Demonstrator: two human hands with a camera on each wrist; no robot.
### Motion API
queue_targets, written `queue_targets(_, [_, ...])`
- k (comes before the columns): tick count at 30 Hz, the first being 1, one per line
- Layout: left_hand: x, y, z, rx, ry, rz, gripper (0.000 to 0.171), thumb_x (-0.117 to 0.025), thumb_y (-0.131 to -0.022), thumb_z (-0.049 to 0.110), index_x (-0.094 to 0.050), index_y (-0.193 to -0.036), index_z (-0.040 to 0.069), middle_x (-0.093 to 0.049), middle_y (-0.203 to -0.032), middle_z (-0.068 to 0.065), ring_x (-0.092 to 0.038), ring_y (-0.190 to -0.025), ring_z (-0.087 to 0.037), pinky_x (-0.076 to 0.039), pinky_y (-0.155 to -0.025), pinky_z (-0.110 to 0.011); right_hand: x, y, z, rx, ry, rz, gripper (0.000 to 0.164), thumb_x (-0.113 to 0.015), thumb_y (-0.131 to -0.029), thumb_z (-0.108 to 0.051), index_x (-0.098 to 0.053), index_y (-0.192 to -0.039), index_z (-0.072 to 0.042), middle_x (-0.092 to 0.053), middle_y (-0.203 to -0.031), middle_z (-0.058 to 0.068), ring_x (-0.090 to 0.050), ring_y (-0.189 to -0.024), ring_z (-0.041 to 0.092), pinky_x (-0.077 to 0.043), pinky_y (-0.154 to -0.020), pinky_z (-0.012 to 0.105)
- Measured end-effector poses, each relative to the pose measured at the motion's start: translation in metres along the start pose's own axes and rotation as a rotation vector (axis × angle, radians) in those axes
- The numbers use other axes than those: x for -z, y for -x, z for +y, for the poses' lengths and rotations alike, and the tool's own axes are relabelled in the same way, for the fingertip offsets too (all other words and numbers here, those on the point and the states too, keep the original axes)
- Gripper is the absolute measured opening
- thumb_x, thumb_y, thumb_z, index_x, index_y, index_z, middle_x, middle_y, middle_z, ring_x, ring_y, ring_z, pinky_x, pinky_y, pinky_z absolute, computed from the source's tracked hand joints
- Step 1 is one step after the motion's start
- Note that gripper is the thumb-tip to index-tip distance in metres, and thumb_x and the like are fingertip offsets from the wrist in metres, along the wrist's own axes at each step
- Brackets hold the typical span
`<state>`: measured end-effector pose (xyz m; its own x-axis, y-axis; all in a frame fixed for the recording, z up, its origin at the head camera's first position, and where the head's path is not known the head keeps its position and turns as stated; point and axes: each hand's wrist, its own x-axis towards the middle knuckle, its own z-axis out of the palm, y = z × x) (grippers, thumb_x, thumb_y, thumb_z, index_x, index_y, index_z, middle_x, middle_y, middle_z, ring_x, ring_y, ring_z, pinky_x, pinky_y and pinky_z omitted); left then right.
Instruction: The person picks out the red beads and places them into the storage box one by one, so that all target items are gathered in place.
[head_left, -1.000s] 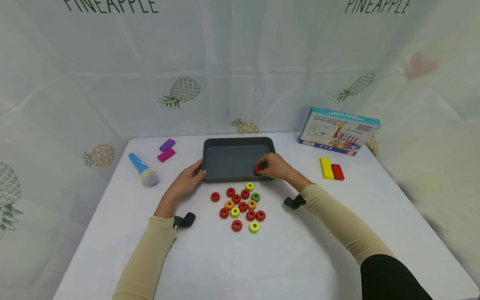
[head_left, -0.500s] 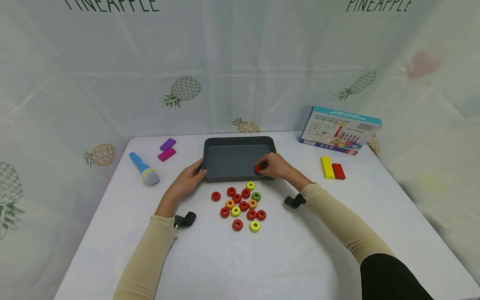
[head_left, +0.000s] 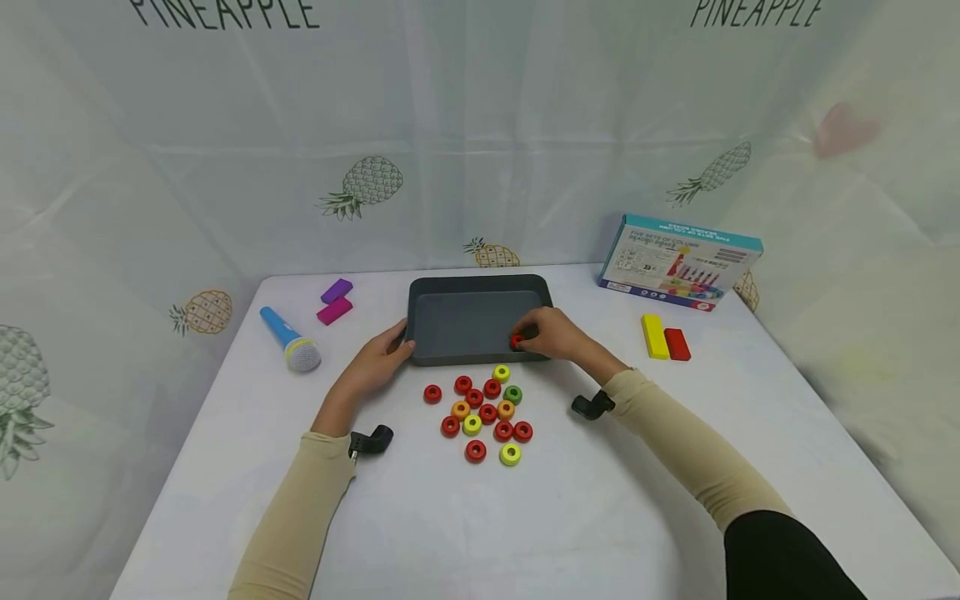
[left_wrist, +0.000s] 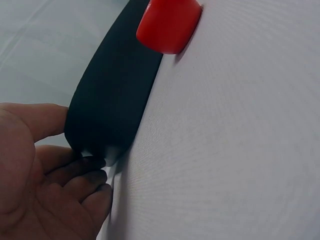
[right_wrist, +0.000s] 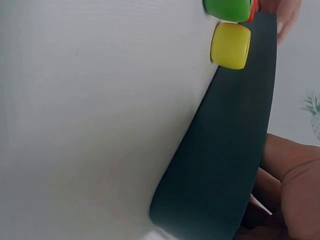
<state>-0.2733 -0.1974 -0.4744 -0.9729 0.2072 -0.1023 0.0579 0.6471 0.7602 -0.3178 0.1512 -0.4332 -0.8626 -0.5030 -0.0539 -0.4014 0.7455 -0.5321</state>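
A dark grey baking tray (head_left: 465,321) lies at the back middle of the white table. My left hand (head_left: 372,360) grips its left side, thumb at the near corner; the left wrist view shows those fingers against the tray's dark wall (left_wrist: 110,85). Over the tray's near right corner, my right hand (head_left: 553,335) pinches a red ring bead (head_left: 516,342) low inside it. From the right wrist, the tray wall (right_wrist: 220,130) hides the bead and the fingertips. Several red, orange, yellow and green ring beads (head_left: 487,413) lie loose in front of the tray.
A blue toy microphone (head_left: 291,340) and two purple and magenta blocks (head_left: 334,311) lie to the left. On the right are a yellow block (head_left: 655,337), a red block (head_left: 677,344) and a printed toy box (head_left: 681,262) leaning by the pineapple-print curtain (head_left: 480,125).
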Motion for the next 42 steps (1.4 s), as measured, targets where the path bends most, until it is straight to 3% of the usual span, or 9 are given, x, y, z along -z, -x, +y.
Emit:
queue_targets(16, [-0.001, 0.002, 0.002, 0.007, -0.019, -0.001, 0.066, -0.047, -0.107, 0.040, -0.021, -0.163, 0.017, -0.025, -0.168, -0.010, -0.025, -0.155, -0.036, -0.024, -0.126, -0.053, 0.007, 0.019, -0.015, 0.047, -0.020, 0.067, 0.031, -0.077, -0.089, -0.012, -0.074, -0.118, -0.002, -0.072, -0.118, 0.013, -0.065, -0.107, 0.026, -0.058, -0.092, 0.043])
queue_targets(30, [-0.001, 0.001, 0.000, 0.010, -0.031, 0.000, 0.067, -0.045, -0.107, 0.040, -0.019, -0.163, 0.016, -0.024, -0.168, -0.012, -0.023, -0.155, -0.037, -0.022, -0.126, -0.055, 0.012, 0.050, -0.038, 0.145, -0.137, 0.125, 0.028, -0.078, -0.087, -0.007, -0.075, -0.114, -0.002, -0.073, -0.114, 0.018, -0.066, -0.107, 0.037, -0.057, -0.095, 0.053])
queue_targets(42, [0.001, 0.000, -0.002, -0.016, -0.008, -0.011, 0.066, -0.045, -0.108, 0.041, -0.019, -0.163, 0.017, -0.023, -0.168, -0.012, -0.024, -0.155, -0.037, -0.023, -0.126, -0.054, -0.003, 0.090, -0.049, 0.111, -0.176, 0.109, 0.035, -0.082, -0.085, -0.012, -0.074, -0.119, -0.009, -0.072, -0.117, 0.010, -0.065, -0.110, 0.032, -0.057, -0.099, 0.051])
